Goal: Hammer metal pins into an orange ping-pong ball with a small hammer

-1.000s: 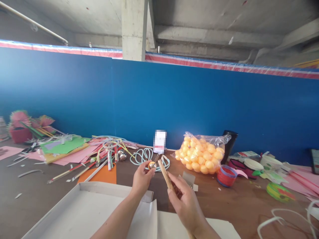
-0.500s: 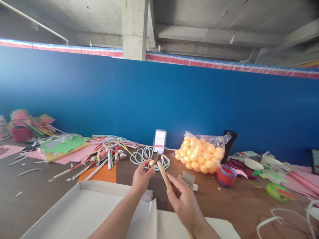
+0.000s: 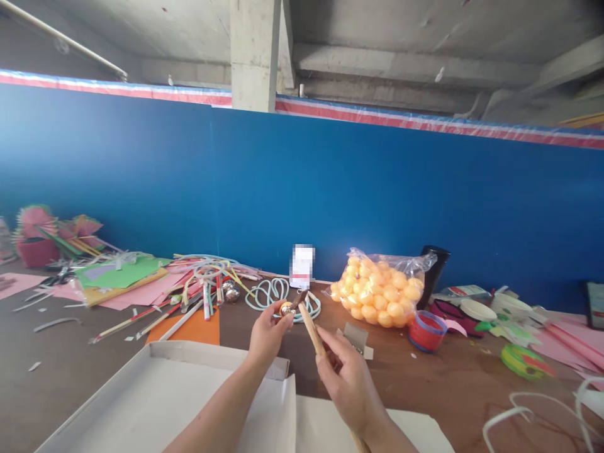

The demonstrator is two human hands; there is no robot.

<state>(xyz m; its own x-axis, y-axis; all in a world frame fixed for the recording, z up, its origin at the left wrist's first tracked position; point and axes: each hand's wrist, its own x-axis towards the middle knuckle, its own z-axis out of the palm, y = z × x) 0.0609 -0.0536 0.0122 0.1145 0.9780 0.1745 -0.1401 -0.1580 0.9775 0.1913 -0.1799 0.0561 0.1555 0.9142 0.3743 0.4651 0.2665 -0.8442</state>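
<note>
Between the fingertips of my left hand (image 3: 268,335) is a small shiny ball (image 3: 287,309), silver with some orange on it. My right hand (image 3: 348,385) is closed around a pale wooden stick (image 3: 310,328), which slants up toward the ball. The stick's upper end is close beside the ball; whether they touch I cannot tell. A dark brown piece just behind the ball is too small to name. Coiled light-blue tubing (image 3: 270,292) lies behind my left hand. A small grey open box (image 3: 356,336) sits behind my right hand.
A bag of orange balls (image 3: 380,292) stands back right, beside a red and blue spool (image 3: 426,331). A shallow white box (image 3: 155,402) lies in front. Paper sheets (image 3: 123,274), straws and tubes crowd the left. A blue partition (image 3: 302,176) rises behind the table.
</note>
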